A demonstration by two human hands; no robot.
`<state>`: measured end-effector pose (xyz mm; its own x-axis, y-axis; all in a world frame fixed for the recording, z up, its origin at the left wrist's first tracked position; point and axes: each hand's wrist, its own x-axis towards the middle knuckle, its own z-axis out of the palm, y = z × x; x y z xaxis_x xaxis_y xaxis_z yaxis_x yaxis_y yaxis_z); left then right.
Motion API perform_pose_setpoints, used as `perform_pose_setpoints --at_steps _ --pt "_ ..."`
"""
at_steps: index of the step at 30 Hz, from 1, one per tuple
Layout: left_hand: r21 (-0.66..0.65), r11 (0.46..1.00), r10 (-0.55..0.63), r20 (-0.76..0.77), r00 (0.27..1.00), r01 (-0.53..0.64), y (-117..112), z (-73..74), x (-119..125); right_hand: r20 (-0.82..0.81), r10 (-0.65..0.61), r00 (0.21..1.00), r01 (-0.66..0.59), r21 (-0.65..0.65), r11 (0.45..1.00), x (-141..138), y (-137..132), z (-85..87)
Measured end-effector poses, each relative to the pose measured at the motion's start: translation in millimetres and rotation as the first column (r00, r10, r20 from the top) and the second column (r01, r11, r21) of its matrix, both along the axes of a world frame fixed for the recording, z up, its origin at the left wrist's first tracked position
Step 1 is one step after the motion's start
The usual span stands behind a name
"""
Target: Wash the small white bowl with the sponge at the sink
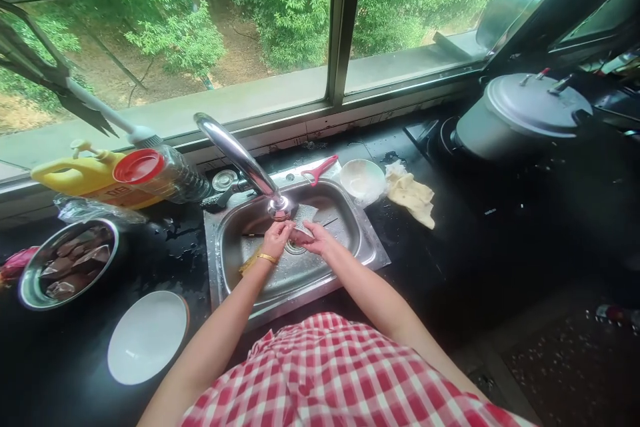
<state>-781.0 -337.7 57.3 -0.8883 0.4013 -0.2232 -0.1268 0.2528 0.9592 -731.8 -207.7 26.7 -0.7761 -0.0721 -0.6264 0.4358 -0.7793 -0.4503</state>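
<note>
On the left, a steel bowl (pixel 31 283) holds several brown pieces (pixel 77 260); a white bowl (pixel 147 337) stands nearer. Inside the sink (pixel 367 243), a yellowish thing (pixel 251 261) lies by the left wall. Beyond the sink's right edge, the dark counter (pixel 420 273) gives open room. I see the left hand (pixel 275 240) and the right hand (pixel 318 240), fingers drawn close, holding together one reddish-brown piece (pixel 301 236) above the drain (pixel 296 249), partly covered by fingers.

Red-and-white checked garment (pixel 325 373), reddish-brown held item (pixel 301 237), gold bracelet (pixel 267 258), silver sink (pixel 369 247), pink peeler (pixel 325 167), cream cloth (pixel 411 195), black countertop (pixel 395 320), yellow jug (pixel 75 177), red jar lid (pixel 139 165), green foliage (pixel 290 20)
</note>
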Motion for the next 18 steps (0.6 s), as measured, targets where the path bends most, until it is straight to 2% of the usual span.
perform_pose_setpoints --at_steps 3,4,6,8,10,13,15,18 --pt "-0.06 0.994 0.1 0.09 0.991 -0.094 -1 -3.7 -5 0.049 -0.067 0.997 0.066 0.022 0.998 4 3 5.4" --pt "-0.074 0.993 0.101 0.082 0.991 -0.095 1 -3.8 -5 0.035 -0.118 0.992 0.116 0.069 0.991 5 4 7.1" --pt "-0.053 0.997 0.059 0.05 0.997 -0.057 6 -3.4 -2 -0.033 -0.199 0.979 0.201 0.247 0.948 6 4 9.8" --pt "0.025 0.999 0.037 0.076 0.996 -0.039 17 -3.5 3 -0.096 -0.186 0.978 0.209 0.466 0.86 6 2 11.7" --pt "0.144 0.986 0.049 0.241 0.969 -0.086 30 -4.6 6 -0.112 -0.092 0.989 0.142 0.616 0.775 7 -4 14.0" --pt "0.286 0.937 0.001 0.573 0.82 -0.201 44 -5.9 4 -0.138 0.08 0.987 0.053 0.756 0.652 15 -17 19.9" --pt "0.343 0.915 -0.082 0.673 0.735 -0.212 46 -4.8 -1 -0.207 0.225 0.952 0.064 0.854 0.517 26 -25 24.5" --pt "0.427 0.888 -0.193 0.683 0.704 -0.172 40 -1.8 -7 -0.306 0.428 0.85 0.191 0.937 0.291 42 -30 29.8"
